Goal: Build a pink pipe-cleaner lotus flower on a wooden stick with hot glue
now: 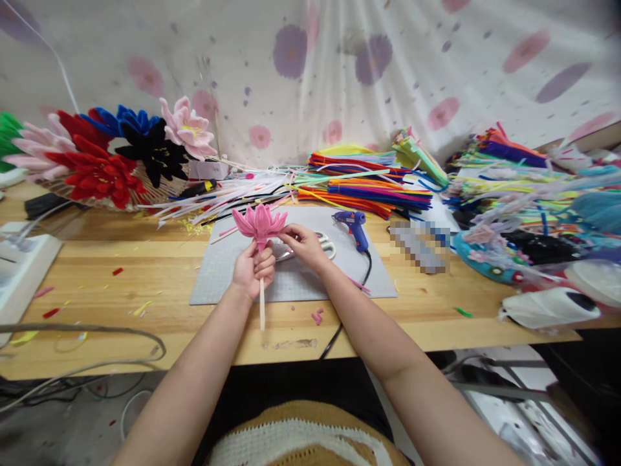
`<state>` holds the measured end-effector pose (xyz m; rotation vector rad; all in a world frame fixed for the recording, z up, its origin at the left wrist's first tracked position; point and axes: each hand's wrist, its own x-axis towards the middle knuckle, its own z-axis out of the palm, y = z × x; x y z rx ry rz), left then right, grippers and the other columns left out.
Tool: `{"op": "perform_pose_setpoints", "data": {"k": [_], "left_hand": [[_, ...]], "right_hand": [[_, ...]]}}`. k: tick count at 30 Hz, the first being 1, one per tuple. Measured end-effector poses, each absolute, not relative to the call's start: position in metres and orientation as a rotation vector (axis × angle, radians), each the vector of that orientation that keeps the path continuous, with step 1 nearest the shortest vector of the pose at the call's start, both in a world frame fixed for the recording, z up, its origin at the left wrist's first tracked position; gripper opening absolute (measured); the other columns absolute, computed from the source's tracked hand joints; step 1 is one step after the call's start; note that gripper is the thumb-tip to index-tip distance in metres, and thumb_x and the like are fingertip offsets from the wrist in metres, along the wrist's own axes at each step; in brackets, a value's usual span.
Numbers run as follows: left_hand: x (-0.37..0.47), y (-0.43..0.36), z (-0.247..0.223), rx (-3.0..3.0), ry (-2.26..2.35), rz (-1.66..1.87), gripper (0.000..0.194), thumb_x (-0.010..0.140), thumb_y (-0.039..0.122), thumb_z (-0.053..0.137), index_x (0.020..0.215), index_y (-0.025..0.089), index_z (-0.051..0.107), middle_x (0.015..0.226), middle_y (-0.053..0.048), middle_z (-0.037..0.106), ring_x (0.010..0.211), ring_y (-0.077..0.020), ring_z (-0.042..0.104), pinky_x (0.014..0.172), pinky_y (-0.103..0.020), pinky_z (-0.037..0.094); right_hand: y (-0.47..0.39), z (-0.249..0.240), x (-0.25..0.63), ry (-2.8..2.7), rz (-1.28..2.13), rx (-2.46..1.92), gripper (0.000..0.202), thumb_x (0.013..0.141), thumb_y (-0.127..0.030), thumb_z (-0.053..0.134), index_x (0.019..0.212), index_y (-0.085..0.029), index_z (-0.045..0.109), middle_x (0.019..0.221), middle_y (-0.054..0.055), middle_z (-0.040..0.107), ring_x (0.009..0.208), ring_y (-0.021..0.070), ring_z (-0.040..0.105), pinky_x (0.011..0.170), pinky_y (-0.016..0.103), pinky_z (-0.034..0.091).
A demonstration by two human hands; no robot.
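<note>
A pink pipe-cleaner flower (261,223) on a pale wooden stick (262,307) is held upright over the table. My left hand (253,270) wraps round its stem just below the petals, with the stick poking out underneath. The fingertips of my right hand (303,246) pinch at a petal on the flower's right side. Behind my right hand lies a pair of scissors (328,247) with whitish handles, partly hidden. To the right, a blue glue gun (356,228) rests on the grey cutting mat (218,275).
Finished flowers in red (104,171), black, blue and pale pink stand at the back left. Bundles of coloured pipe cleaners (359,191) lie along the back. A white power strip (24,272) sits left, a white roll (550,307) right. Pink scraps (317,317) lie near the front edge.
</note>
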<state>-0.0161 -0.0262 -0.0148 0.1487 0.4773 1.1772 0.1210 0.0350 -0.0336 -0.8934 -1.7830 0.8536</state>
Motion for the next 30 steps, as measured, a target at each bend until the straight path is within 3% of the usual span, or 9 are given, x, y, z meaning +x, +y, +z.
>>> {"op": "perform_pose_setpoints", "data": {"k": [12,22,26,30], "left_hand": [[-0.02,-0.025,-0.021,0.155,0.427,1.218,0.027,0.089,0.024,0.033,0.069,0.013,0.048,0.043,0.007,0.023,0.032,-0.0023,0.02,0.026,-0.01,0.016],[-0.002,-0.03,-0.002,0.102,0.225,1.244,0.016,0.088,0.018,0.039,0.074,0.015,0.047,0.042,0.008,0.026,0.031,-0.0012,0.022,0.026,-0.007,0.016],[0.008,-0.025,0.007,0.11,0.129,1.197,0.017,0.09,0.02,0.036,0.087,0.012,0.051,0.043,0.008,0.026,0.031,-0.0019,0.025,0.027,-0.008,0.017],[0.014,-0.02,0.018,0.14,0.135,1.183,0.026,0.091,0.023,0.031,0.087,0.009,0.053,0.043,0.008,0.025,0.032,-0.0028,0.025,0.027,-0.009,0.017]], "right_hand": [[0.032,-0.035,0.123,-1.86,0.84,-0.848,0.021,0.077,-0.036,0.053,0.072,-0.016,0.06,0.069,0.0,0.058,0.064,0.0099,0.048,0.062,0.022,0.038],[0.037,-0.037,0.111,-1.894,0.778,-1.025,0.017,0.07,-0.017,0.049,0.075,-0.016,0.066,0.067,0.0,0.061,0.063,0.0106,0.051,0.061,0.021,0.037],[0.039,-0.033,0.108,-1.791,0.817,-1.104,0.02,0.071,-0.023,0.049,0.063,-0.012,0.063,0.056,-0.001,0.056,0.054,0.0089,0.047,0.053,0.02,0.033],[0.037,-0.021,0.114,-1.784,0.865,-1.147,0.021,0.072,-0.023,0.048,0.069,-0.012,0.066,0.06,0.0,0.061,0.056,0.0096,0.051,0.055,0.02,0.035]]}}
